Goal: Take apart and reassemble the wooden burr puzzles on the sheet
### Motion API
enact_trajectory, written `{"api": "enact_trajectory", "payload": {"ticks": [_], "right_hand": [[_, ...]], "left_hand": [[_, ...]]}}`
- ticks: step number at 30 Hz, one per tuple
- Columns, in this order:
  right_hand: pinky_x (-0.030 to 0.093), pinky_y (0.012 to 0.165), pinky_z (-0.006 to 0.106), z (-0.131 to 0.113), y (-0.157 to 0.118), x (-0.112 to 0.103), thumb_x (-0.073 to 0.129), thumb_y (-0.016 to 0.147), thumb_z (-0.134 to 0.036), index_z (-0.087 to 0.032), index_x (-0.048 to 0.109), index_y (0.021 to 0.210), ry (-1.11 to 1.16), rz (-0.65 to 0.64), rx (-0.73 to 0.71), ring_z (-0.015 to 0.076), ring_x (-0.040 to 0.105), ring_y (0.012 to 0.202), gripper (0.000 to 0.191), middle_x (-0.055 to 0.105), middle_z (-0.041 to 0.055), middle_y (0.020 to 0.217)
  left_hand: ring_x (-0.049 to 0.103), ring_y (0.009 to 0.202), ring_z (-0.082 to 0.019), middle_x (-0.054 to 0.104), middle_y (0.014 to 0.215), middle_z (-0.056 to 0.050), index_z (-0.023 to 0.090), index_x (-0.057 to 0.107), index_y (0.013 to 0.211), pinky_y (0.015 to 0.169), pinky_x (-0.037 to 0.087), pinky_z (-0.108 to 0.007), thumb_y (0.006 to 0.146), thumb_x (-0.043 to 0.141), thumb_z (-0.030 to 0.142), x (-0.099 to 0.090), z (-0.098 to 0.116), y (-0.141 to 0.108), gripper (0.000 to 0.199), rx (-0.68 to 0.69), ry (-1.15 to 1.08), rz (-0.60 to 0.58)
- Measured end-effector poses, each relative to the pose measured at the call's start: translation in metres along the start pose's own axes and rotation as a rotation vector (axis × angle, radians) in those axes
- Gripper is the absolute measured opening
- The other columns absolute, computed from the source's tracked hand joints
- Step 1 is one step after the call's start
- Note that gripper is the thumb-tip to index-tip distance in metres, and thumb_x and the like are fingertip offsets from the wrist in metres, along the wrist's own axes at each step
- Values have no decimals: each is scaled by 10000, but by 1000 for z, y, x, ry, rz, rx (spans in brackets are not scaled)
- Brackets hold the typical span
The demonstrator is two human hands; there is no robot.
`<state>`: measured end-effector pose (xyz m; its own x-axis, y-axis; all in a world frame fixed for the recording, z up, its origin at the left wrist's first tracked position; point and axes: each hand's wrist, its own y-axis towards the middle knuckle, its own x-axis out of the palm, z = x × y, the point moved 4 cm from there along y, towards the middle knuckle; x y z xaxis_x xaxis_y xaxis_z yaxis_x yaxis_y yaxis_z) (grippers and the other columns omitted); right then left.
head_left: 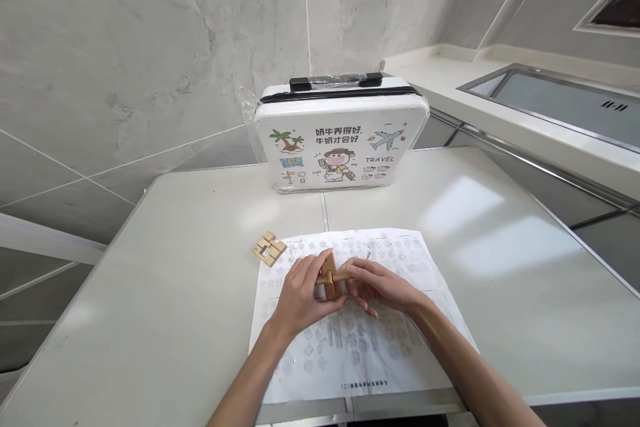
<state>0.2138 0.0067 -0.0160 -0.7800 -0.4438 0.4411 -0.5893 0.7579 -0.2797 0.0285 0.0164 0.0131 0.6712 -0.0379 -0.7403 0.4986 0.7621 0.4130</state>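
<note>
Wooden puzzle pieces (pixel 330 285), fitted crosswise into one another, are between my hands above a printed sheet (pixel 360 360). My left hand (pixel 303 293) grips the upright part, with fingers at its top and the thumb near its bottom. At the other side, my right hand (pixel 377 283) pinches the end of the crosswise wooden stick (pixel 343 275) between thumb and forefinger, its other fingers curled loosely below. A flat interlocked group of lighter wooden pieces (pixel 270 251) lies at the sheet's upper left corner. Fingers partly hide the held pieces.
A white suitcase (pixel 340 140) in clear plastic stands upright at the back of the pale table (pixel 165 293), against a grey wall (pixel 150 47). To the right is a counter (pixel 430 80) with a sink (pixel 560 103).
</note>
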Motion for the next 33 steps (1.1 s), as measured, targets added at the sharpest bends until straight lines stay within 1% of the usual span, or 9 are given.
{"api": "enact_trajectory", "payload": {"ticks": [2, 4, 8, 12, 15, 21, 24, 27, 33], "right_hand": [[503, 443, 222, -2, 1, -1, 635, 1005, -586, -211, 593, 1154, -58, 46, -52, 123, 601, 541, 405, 625, -32, 772], [511, 463, 230, -3, 1, -2, 654, 1005, -563, -216, 581, 1185, -126, 70, -105, 126, 614, 525, 397, 638, -42, 740], [509, 465, 238, -3, 3, -3, 694, 986, -547, -203, 594, 1133, -199, 112, -169, 131, 631, 520, 386, 659, -30, 738], [508, 461, 251, -3, 4, -3, 668, 1002, -554, -212, 599, 1088, -197, 154, -202, 140, 631, 525, 359, 668, -15, 744], [485, 445, 248, -4, 3, -4, 656, 1017, -534, -216, 603, 1059, -206, 171, -220, 138, 602, 494, 325, 646, -28, 682], [444, 430, 239, -4, 3, -2, 641, 1031, -521, -217, 605, 1011, -217, 163, -243, 131, 565, 469, 307, 629, -35, 630], [444, 438, 236, -2, 4, 2, 645, 1030, -516, -214, 601, 1024, -212, 112, -252, 131, 583, 489, 305, 647, -28, 661], [430, 438, 228, -2, 4, 5, 632, 1042, -500, -213, 593, 1016, -219, 75, -254, 121, 558, 471, 291, 631, -41, 622], [422, 463, 234, -3, 3, 4, 604, 1049, -529, -218, 589, 1085, -248, 95, -262, 122, 548, 506, 313, 617, -43, 656]], "left_hand": [[670, 912, -273, 701, 1088, -75, 264, 411, 1518, 823, 572, -429, 808, 868, 439, 2, -2, -1, 862, -22, -9, -15], [678, 957, -283, 706, 1161, -90, 268, 406, 1521, 853, 575, -436, 792, 884, 460, 3, -5, -2, 893, -38, -17, -23], [676, 1060, -315, 690, 1282, -110, 281, 374, 1550, 906, 569, -460, 765, 897, 526, 4, -8, -3, 974, -75, -19, -51], [668, 1032, -312, 694, 1237, -99, 281, 378, 1543, 886, 563, -456, 739, 914, 524, 2, -10, -1, 996, -111, -11, -93], [666, 1015, -304, 699, 1229, -95, 268, 427, 1486, 895, 557, -457, 720, 923, 501, 0, -10, 1, 942, -97, -11, -70], [675, 993, -299, 710, 1199, -105, 243, 455, 1456, 877, 560, -454, 718, 901, 558, -2, -9, 1, 917, -59, -22, -17], [684, 1004, -300, 714, 1196, -110, 241, 458, 1455, 876, 567, -451, 731, 891, 566, -2, -5, 1, 904, -38, -49, -3], [692, 995, -302, 723, 1181, -116, 238, 465, 1446, 866, 572, -452, 729, 899, 541, -2, -2, 0, 891, -25, -63, 8], [699, 1016, -306, 717, 1240, -134, 237, 457, 1469, 878, 580, -459, 739, 886, 582, -4, -1, 1, 915, -28, -75, 34]]}}
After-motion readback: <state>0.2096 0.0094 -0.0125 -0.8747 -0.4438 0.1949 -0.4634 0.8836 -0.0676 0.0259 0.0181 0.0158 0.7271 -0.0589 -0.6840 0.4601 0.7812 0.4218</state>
